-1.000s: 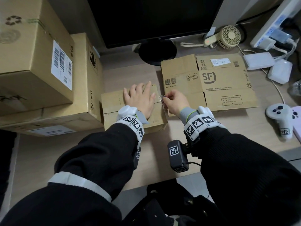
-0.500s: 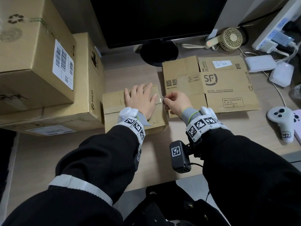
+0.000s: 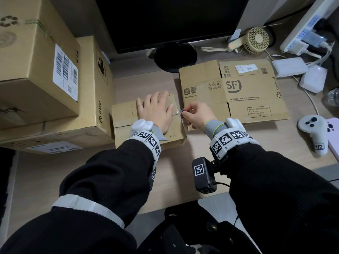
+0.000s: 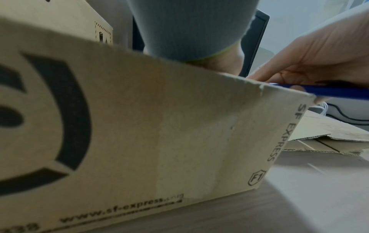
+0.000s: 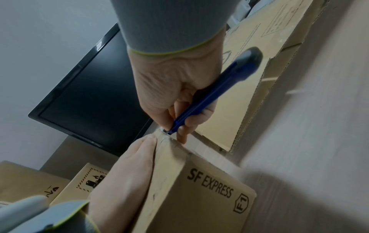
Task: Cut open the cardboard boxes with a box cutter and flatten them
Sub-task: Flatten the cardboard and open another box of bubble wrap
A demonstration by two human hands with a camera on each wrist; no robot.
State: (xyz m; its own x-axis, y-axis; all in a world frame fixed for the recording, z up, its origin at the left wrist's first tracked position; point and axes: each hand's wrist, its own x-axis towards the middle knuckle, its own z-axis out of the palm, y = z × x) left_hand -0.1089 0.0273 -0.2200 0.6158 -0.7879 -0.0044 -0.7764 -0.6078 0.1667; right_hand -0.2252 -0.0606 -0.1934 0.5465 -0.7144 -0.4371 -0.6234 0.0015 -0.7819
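A small closed SF Express box (image 3: 124,116) sits on the desk, and my left hand (image 3: 156,109) lies flat on its top with fingers straight. My right hand (image 3: 186,114) grips a blue box cutter (image 5: 209,94). The cutter's tip meets the clear tape at the box's top right edge, beside my left fingertips (image 5: 147,140). The left wrist view shows the box's printed side (image 4: 159,126), with the cutter (image 4: 329,91) over its corner. A flattened SF box (image 3: 233,92) lies to the right, under my right hand.
Two large cardboard boxes (image 3: 36,70) are stacked at the left, close against the small box. A dark monitor (image 3: 174,21) on a round stand is behind. A hand fan (image 3: 256,40), power strip (image 3: 308,24), white adapters (image 3: 289,66) and a white controller (image 3: 313,132) crowd the right.
Hardly anything differs: my left hand stays flat on the box and my right hand keeps the cutter tip at the same top right edge.
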